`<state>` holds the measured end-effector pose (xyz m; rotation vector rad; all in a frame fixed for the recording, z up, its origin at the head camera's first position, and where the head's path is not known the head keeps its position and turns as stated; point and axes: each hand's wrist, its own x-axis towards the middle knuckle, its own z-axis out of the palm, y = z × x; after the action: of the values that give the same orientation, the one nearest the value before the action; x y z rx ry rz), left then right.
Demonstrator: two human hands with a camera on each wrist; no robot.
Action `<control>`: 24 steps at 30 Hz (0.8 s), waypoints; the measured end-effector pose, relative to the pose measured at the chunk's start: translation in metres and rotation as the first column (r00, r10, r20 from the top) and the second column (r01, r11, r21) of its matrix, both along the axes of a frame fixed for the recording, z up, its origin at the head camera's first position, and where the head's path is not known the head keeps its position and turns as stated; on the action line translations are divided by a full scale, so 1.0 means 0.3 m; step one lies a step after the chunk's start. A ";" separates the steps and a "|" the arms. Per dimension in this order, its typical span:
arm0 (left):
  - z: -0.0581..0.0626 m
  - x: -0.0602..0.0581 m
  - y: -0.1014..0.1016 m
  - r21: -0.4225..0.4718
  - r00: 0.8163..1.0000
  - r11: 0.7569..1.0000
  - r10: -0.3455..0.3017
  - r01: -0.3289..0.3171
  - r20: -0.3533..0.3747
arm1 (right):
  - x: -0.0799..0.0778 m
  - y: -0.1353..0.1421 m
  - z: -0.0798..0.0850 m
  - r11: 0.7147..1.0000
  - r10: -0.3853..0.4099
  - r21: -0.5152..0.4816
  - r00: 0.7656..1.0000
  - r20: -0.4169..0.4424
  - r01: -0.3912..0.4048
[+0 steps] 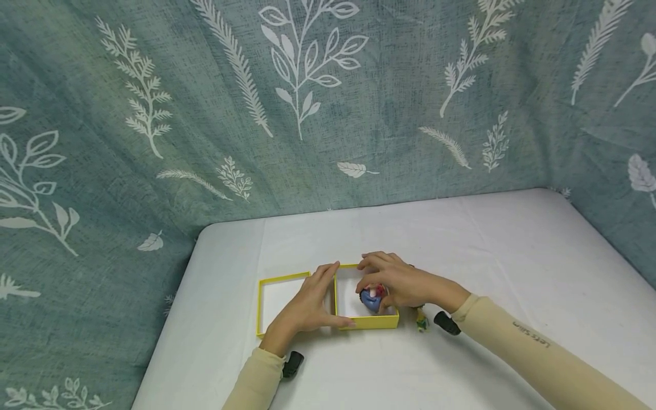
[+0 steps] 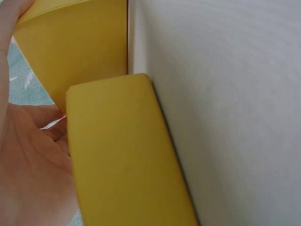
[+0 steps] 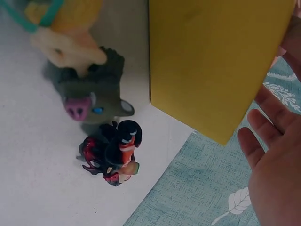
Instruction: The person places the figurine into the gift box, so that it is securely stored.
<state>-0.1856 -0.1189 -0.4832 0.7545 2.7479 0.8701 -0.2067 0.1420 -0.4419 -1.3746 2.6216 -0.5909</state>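
Observation:
My left hand (image 1: 310,304) grips the left side of an open yellow box (image 1: 374,323), with its fingers at the far edge and the thumb at the front. Over the box's right part, my right hand (image 1: 402,283) holds a blue and red figurine (image 1: 370,302) between thumb and fingers, inside the walls. Fine details of that figurine are hidden by the fingers. In the right wrist view, the box's yellow wall (image 3: 211,61) stands beside the right hand (image 3: 280,165).
A shallow yellow-edged lid (image 1: 259,307) lies left of the box, white inside. Right of the box are a yellow-green figurine (image 1: 421,320), a grey figure with a pink snout (image 3: 94,101) and a black and red figurine (image 3: 113,150). A white cloth (image 1: 487,245) covers the table.

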 end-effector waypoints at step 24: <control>-0.006 0.002 0.002 0.009 1.000 1.000 0.008 -0.008 -0.002 | 0.011 0.002 -0.013 0.999 0.014 0.032 1.000 -0.023 -0.013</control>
<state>-0.1849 -0.1181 -0.4850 0.7466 2.7525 0.8850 -0.2033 0.1425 -0.4458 -1.3968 2.6256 -0.5320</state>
